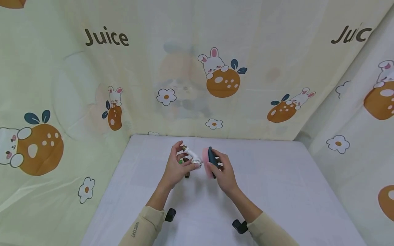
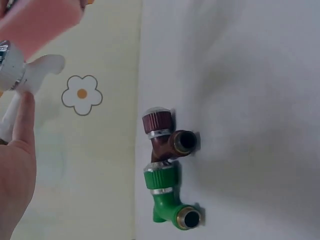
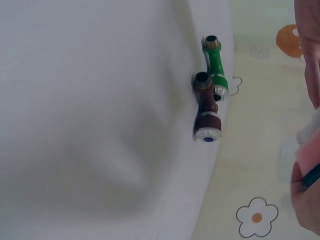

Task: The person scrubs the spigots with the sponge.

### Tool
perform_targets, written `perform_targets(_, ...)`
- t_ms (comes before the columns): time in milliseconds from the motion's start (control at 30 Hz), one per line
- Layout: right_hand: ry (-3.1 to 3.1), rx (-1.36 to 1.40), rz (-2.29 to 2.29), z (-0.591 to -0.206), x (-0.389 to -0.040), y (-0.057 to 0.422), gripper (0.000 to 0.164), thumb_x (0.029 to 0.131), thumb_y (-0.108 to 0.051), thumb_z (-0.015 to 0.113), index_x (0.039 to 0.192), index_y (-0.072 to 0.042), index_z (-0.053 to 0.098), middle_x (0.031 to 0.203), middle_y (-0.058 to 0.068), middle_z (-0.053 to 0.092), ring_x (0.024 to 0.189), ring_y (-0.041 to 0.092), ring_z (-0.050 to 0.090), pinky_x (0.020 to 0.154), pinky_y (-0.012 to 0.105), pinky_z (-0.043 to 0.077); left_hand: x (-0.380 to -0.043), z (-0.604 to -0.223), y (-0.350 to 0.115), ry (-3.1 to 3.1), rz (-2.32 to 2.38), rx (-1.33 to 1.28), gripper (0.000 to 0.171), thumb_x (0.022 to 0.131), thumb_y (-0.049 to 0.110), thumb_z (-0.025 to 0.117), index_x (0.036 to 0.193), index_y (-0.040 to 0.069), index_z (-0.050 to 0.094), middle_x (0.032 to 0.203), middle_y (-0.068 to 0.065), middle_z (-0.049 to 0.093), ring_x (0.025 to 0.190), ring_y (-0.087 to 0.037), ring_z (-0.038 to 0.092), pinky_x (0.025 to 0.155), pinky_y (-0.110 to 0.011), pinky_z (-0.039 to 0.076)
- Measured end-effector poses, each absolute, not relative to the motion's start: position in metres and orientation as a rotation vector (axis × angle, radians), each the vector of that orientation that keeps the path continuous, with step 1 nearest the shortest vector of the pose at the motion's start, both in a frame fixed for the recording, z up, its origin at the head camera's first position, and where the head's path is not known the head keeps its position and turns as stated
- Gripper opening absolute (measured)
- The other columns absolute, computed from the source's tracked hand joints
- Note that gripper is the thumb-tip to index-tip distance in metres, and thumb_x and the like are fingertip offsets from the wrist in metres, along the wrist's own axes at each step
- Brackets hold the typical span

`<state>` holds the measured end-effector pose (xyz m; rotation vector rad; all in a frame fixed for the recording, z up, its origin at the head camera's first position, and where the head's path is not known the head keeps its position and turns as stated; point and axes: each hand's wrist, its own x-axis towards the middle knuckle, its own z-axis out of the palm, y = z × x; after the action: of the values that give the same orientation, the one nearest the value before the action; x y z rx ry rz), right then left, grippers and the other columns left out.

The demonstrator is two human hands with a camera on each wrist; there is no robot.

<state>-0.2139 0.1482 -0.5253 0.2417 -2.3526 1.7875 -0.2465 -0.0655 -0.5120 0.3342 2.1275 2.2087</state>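
My left hand (image 1: pixel 177 167) holds a white tap valve (image 1: pixel 191 154) with a brass threaded end and a chrome-ringed knob, gripped between thumb and fingers above the table. In my right hand (image 1: pixel 224 169) is a pink sponge (image 1: pixel 206 161) with a dark teal back (image 1: pixel 211 159), its pink face turned to the valve. The two are very close; the left wrist view does not settle whether they touch. Beneath lie a green tap valve (image 2: pixel 167 192) and a dark red-brown tap valve (image 2: pixel 162 134), side by side and partly hidden by my left hand in the head view.
A white-covered table (image 1: pixel 271 184) spreads under both hands. Behind it hangs a cream curtain (image 1: pixel 184 112) printed with rabbits, oranges and flowers, and more curtain encloses the left and right sides. Black wrist devices (image 1: pixel 170 215) sit near both sleeves.
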Motion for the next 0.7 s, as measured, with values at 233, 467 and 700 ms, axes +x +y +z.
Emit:
perform_targets(233, -2.252, 0.522, 1.734, -0.5279, -0.2068, 0.1399, 0.058, 0.100, -0.012, 0.068, 0.155, -0.020, 0.050, 0.143, 0.008, 0.051, 0.128, 0.024, 0.050, 0.103, 0.044, 0.053, -0.2474, -0.5081, -0.0674, 2.008, 2.351, 0.274, 0.089, 0.082, 0.012, 0.089, 0.155, 0.025, 0.039, 0.154, -0.001, 0.042, 0.136, -0.025, 0.054, 0.098, -0.023, 0.056)
perform_targets(467, -2.310, 0.482, 1.688, -0.5256, -0.2102, 0.1397, 0.056, 0.101, -0.020, 0.070, 0.154, -0.022, 0.052, 0.145, 0.008, 0.050, 0.132, 0.028, 0.051, 0.107, 0.060, 0.049, -0.2468, -0.5073, -0.0681, 1.956, 2.396, 0.315, 0.090, 0.080, 0.005, 0.089, 0.154, 0.025, 0.042, 0.152, -0.004, 0.045, 0.135, -0.030, 0.055, 0.100, -0.026, 0.056)
perform_targets(700, -2.459, 0.366, 1.466, -0.5237, -0.2131, 0.1442, 0.058, 0.100, -0.032, 0.070, 0.154, -0.020, 0.053, 0.145, 0.013, 0.049, 0.128, 0.031, 0.050, 0.099, 0.050, 0.053, -0.2435, -0.5053, -0.0657, 1.957, 2.331, 0.337, 0.096, 0.076, 0.000, 0.091, 0.154, 0.030, 0.045, 0.142, -0.015, 0.052, 0.120, -0.030, 0.065, 0.094, -0.030, 0.060)
